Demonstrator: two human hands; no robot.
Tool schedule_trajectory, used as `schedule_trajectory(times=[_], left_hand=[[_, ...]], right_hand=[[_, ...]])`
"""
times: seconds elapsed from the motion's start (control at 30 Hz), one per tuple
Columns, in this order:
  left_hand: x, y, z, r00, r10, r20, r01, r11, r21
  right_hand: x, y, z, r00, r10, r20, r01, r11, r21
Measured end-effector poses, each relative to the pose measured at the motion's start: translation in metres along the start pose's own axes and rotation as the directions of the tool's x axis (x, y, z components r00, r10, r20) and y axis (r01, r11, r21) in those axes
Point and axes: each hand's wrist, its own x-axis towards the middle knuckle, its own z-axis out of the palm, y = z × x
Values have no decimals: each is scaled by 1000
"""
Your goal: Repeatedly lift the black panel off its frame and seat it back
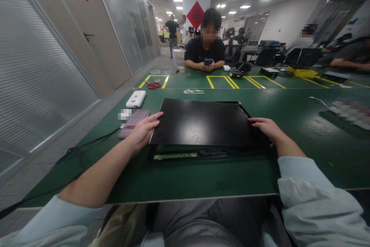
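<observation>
Head view: held black display panel [199,121] over black frame [214,153] with green circuit board [175,156] on green table [202,181], pinched at opposite side edges by left hand [144,129] and right hand [267,127], well apart, presumably to support the thin sheet evenly.

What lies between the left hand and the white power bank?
A phone lies between the left hand and white power bank, in the head view.
</observation>
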Motion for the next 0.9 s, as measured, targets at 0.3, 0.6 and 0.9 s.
schedule_trajectory(times=[0.3,0.6,0.9], left_hand=[[3,-5,-4,999,-5,39,6,1000,-10],[3,-8,-1,998,46,34,-46,999,-3],[5,-11,-1,993,68,96,-68,998,-10]], right_hand=[[-3,-5,0,1000,-4,-23,3,998,-63],[3,0,-4,999,-50,-3,49,981,-189],[7,4,-3,997,-83,3,81,967,-243]])
